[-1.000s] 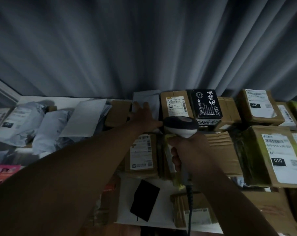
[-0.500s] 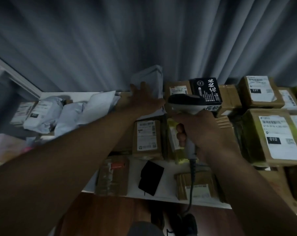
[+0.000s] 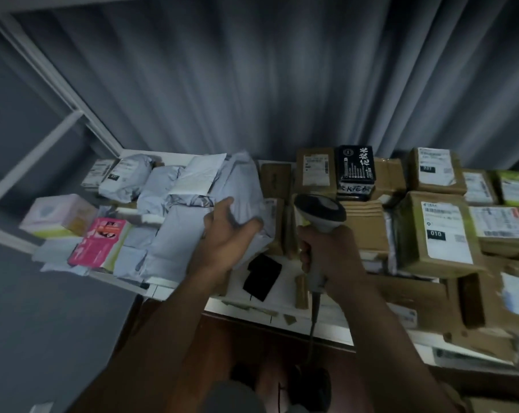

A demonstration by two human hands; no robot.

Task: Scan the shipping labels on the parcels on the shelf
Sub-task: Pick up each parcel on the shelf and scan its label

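Observation:
My left hand (image 3: 227,234) grips a grey plastic mailer bag (image 3: 243,186) near the middle of the white shelf (image 3: 282,278), lifting its lower edge. My right hand (image 3: 331,251) holds a corded barcode scanner (image 3: 319,214) by its handle, head pointing at the back of the shelf, just right of the bag. More grey mailers (image 3: 163,198) pile up on the left. Brown cardboard parcels with white labels fill the right, among them one marked 010 (image 3: 439,234) and one at the back (image 3: 314,171).
A black box with white script (image 3: 355,171) stands at the back. A black flat item (image 3: 262,277) lies on the shelf front. Pink and pastel boxes (image 3: 100,242) sit at the left end. Grey curtain hangs behind; white frame posts (image 3: 61,84) rise on the left.
My left hand has drawn back from the rear of the shelf and taken hold of the grey mailer. The scanner moved slightly right and nearer. The view pulled back and left.

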